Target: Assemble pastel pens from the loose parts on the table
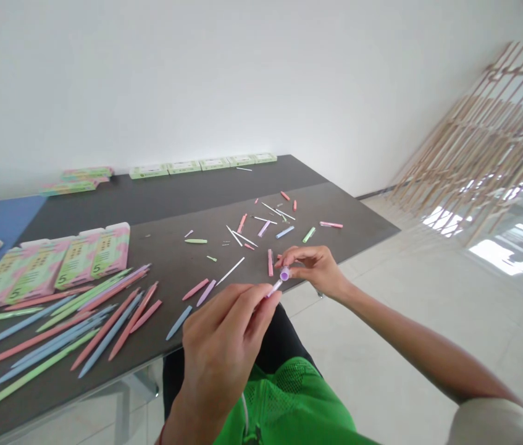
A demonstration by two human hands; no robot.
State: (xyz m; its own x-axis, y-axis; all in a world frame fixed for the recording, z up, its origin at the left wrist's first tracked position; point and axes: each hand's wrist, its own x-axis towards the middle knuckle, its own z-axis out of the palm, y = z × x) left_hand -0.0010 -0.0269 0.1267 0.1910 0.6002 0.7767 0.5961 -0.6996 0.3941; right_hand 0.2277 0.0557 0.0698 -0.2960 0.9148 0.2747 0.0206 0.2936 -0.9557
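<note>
Well, the person's left hand grips a slim white tube between thumb and fingers, while the right hand pinches a small lilac cap on the tube's upper end; both hands are closed on this little piece, just about over the near edge of the dark grey table; the only legible writing is a big "5" on the pastel pink-and-green cards lined up at the left; their smaller print is too tiny to read, as is the lettering on the pale green boxes along the far edge; pink, blue and green pen barrels lie fanned out below the cards, running to the table's left edge; loose white sticks and short coloured pieces are scattered mid-table, with open tabletop between them and the boxes; past the right edge, open tiled floor runs towards a leaning wooden lattice.
</note>
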